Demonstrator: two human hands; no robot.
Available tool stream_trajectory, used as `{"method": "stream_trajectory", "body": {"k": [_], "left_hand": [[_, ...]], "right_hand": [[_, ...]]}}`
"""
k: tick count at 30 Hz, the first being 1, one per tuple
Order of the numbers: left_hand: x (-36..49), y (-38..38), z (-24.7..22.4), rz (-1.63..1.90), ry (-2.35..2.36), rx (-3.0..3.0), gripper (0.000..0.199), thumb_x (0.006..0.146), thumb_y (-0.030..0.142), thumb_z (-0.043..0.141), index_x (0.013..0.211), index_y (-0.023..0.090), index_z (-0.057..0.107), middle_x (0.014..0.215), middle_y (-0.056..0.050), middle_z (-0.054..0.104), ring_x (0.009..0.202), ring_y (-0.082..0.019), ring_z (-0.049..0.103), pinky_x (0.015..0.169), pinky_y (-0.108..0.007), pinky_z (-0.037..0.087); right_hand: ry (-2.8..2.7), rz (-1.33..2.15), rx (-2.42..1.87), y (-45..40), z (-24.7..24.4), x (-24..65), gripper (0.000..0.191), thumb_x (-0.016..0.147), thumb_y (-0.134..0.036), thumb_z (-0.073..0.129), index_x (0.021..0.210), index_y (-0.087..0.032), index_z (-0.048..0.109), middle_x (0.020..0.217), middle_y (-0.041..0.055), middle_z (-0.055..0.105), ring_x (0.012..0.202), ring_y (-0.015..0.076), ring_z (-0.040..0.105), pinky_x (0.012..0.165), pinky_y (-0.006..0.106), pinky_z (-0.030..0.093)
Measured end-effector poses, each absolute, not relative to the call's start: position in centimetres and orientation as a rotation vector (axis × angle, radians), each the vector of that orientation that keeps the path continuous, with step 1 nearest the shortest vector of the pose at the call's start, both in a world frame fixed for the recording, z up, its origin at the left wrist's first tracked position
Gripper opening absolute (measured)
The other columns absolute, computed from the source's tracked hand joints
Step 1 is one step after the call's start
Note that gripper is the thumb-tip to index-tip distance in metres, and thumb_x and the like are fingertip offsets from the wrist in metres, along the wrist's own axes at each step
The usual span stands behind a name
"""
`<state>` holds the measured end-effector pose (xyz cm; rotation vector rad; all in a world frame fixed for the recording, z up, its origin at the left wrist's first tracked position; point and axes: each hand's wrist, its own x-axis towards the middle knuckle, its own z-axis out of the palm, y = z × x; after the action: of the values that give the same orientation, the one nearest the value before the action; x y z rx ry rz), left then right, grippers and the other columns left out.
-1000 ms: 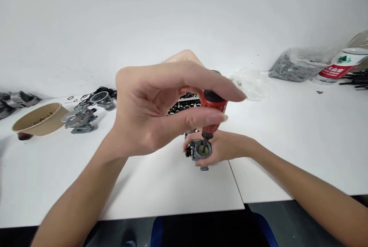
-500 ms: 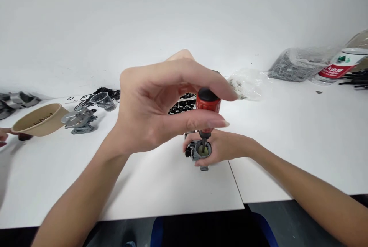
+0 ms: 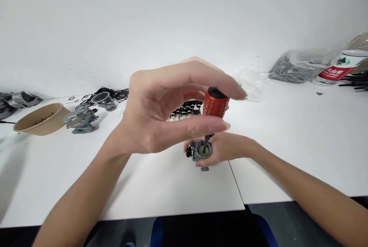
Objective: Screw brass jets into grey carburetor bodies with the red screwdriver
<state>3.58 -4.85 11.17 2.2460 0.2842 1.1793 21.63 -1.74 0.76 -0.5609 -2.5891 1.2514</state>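
My left hand [image 3: 172,109] grips the red handle of a screwdriver [image 3: 215,106] between thumb and fingers, high over the table. The handle leans a little to the right, and its dark shaft points down into the round bore of a small metal carburetor [image 3: 198,150]. A brass-coloured disc shows inside that bore around the tip. Lower down, my right hand [image 3: 222,148] is wrapped round the carburetor from the right and holds it at the table. Behind my left hand, several small black-topped parts [image 3: 188,108] stand in rows, partly hidden.
To the left are another carburetor [image 3: 80,119], a tan bowl [image 3: 43,120] with small brass pieces, a clear plastic cup [image 3: 104,102] and black rubber rings [image 3: 122,94]. At the back right lie clear bags, one with grey pieces [image 3: 290,66], beside a water bottle [image 3: 335,68].
The screwdriver's handle has tilted to the right, and my left hand has shifted right with it. My right hand and the carburetor have hardly moved. Another person's hand has left the bowl's side.
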Motion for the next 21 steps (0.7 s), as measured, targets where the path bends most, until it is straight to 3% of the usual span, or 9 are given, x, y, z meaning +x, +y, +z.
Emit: {"method": "stream_trajectory", "body": {"k": [4, 8, 15, 18, 21], "left_hand": [[3.72, -4.45, 10.82, 1.329, 0.35, 2.247, 0.029, 0.072, 0.013, 0.077, 0.099, 0.014, 0.067, 0.091, 0.001, 0.063, 0.079, -0.016, 0.068, 0.066, -0.03, 0.064], [3.76, -4.21, 10.59, 1.366, 0.328, 2.219, 0.043, 0.068, 0.006, 0.079, 0.108, 0.014, 0.065, 0.088, -0.001, 0.063, 0.074, -0.017, 0.069, 0.063, -0.03, 0.062], [3.76, -4.62, 10.86, 1.269, 0.335, 2.208, 0.042, 0.079, 0.005, 0.07, 0.119, 0.011, 0.061, 0.082, -0.001, 0.061, 0.076, -0.02, 0.069, 0.068, -0.039, 0.064], [3.63, -4.77, 10.88, 1.235, 0.35, 2.209, 0.046, 0.081, 0.007, 0.068, 0.125, 0.015, 0.059, 0.089, -0.001, 0.064, 0.084, -0.022, 0.07, 0.07, -0.041, 0.065], [3.41, -4.77, 10.85, 1.217, 0.375, 2.233, 0.036, 0.086, 0.008, 0.061, 0.12, 0.018, 0.063, 0.099, -0.001, 0.066, 0.087, -0.022, 0.071, 0.067, -0.037, 0.065]], "right_hand": [[-2.582, 1.278, -0.565, -1.7, 0.74, 21.56, 0.035, 0.079, -0.024, 0.074, 0.112, -0.025, 0.063, 0.127, 0.004, 0.045, 0.107, 0.0202, 0.053, 0.089, 0.029, 0.049], [-2.585, 1.256, -0.526, -1.58, 0.58, 21.52, 0.036, 0.078, -0.024, 0.075, 0.112, -0.025, 0.063, 0.124, 0.0038, 0.046, 0.11, 0.0195, 0.051, 0.092, 0.029, 0.047], [-2.607, 1.253, -0.551, -1.56, 0.56, 21.6, 0.035, 0.079, -0.027, 0.074, 0.112, -0.026, 0.063, 0.123, 0.0041, 0.046, 0.113, 0.0221, 0.049, 0.092, 0.032, 0.047], [-2.594, 1.217, -0.523, -1.61, 0.66, 21.62, 0.035, 0.078, -0.025, 0.075, 0.111, -0.026, 0.064, 0.133, 0.0034, 0.04, 0.12, 0.0227, 0.044, 0.098, 0.033, 0.044], [-2.598, 1.217, -0.522, -1.63, 0.71, 21.6, 0.035, 0.078, -0.024, 0.075, 0.111, -0.025, 0.064, 0.136, 0.0036, 0.037, 0.119, 0.022, 0.045, 0.098, 0.032, 0.045]]}}
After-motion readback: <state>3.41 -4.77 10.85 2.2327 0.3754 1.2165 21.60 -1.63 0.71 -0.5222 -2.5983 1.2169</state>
